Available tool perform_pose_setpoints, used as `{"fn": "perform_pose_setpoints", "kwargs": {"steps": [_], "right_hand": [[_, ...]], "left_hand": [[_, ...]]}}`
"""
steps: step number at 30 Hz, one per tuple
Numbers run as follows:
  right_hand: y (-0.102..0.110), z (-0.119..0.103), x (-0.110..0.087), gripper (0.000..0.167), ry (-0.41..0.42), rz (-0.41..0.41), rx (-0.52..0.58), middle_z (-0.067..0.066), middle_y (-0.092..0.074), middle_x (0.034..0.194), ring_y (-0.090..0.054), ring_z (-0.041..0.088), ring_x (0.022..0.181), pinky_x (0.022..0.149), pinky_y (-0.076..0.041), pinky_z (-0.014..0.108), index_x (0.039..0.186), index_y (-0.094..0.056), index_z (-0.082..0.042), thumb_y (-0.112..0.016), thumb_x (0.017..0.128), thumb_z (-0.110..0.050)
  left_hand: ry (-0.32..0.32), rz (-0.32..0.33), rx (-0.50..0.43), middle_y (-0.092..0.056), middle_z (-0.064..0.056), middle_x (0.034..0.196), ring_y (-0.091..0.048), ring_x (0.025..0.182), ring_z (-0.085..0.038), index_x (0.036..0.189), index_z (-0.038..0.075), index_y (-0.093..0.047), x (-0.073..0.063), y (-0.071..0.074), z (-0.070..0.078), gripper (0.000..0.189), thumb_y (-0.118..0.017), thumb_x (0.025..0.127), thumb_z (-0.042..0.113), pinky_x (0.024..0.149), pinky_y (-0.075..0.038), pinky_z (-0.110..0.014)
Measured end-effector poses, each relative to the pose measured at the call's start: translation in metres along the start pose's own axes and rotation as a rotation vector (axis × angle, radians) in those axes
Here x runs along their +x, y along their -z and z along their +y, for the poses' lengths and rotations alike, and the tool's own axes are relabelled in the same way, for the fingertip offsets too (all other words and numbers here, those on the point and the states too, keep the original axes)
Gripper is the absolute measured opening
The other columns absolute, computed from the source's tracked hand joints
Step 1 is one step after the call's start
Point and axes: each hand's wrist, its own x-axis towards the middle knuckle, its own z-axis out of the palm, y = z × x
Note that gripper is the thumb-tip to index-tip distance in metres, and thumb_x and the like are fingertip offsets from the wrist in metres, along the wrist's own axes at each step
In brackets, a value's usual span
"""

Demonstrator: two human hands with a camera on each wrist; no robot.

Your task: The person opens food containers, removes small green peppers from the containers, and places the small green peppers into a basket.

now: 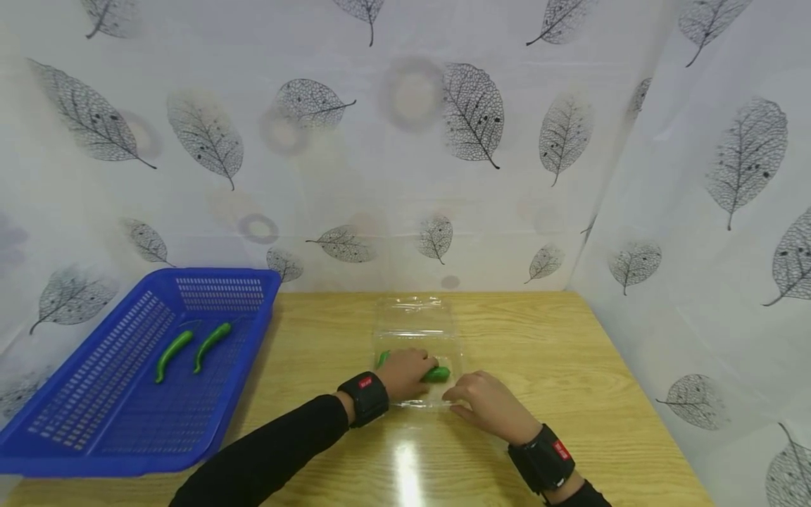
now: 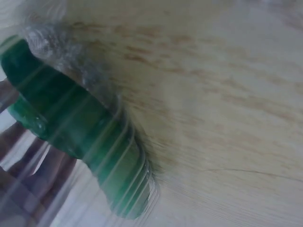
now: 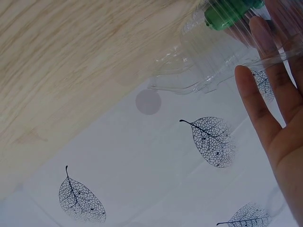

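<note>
A clear plastic box (image 1: 443, 403) lies on the table with its hinged lid (image 1: 415, 313) folded back. Green peppers (image 1: 437, 374) are inside it; the left wrist view shows the green peppers (image 2: 80, 113) through the clear wall, and how many is hard to tell. My left hand (image 1: 405, 373) reaches into the box from above, its fingers bent round a pepper and partly hidden. At the front right corner, my right hand (image 1: 491, 405) touches the box's edge. In the right wrist view its fingers (image 3: 258, 99) look nearly straight along the plastic wall.
To the left stands a blue plastic basket (image 1: 218, 422) with two green chili peppers (image 1: 173, 355) lying on its bottom. The wooden table (image 1: 538, 338) backs onto a leaf-patterned sheet (image 1: 380, 183), which also runs along the right side.
</note>
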Motion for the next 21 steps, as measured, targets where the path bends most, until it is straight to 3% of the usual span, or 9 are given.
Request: {"fn": "perform_pose_setpoints", "kwargs": {"steps": [11, 21], "right_hand": [[-0.0012, 0.0002, -0.0001, 0.016, -0.015, -0.006, -0.006, -0.007, -0.071, 0.085, -0.064, 0.006, 0.079, 0.08, -0.052, 0.031, 0.091, -0.075, -0.015, -0.076, 0.076, -0.017], [-0.0024, 0.0, -0.0006, 0.017, -0.026, -0.005, 0.006, -0.007, -0.071, 0.086, -0.065, 0.007, 0.08, 0.081, -0.052, 0.032, 0.092, -0.075, -0.015, -0.077, 0.076, -0.016]], "left_hand": [[-0.023, -0.017, 0.005, -0.063, 0.003, 0.103, -0.059, 0.09, -0.009, 0.117, 0.019, -0.059, -0.0009, 0.0035, 0.002, 0.04, -0.07, 0.082, 0.035, 0.075, -0.048, -0.023], [-0.041, -0.017, 0.021, -0.058, 0.007, 0.09, -0.051, 0.077, -0.004, 0.107, 0.019, -0.06, 0.0013, -0.0023, -0.0008, 0.031, -0.071, 0.082, 0.035, 0.065, -0.041, -0.019]]}}
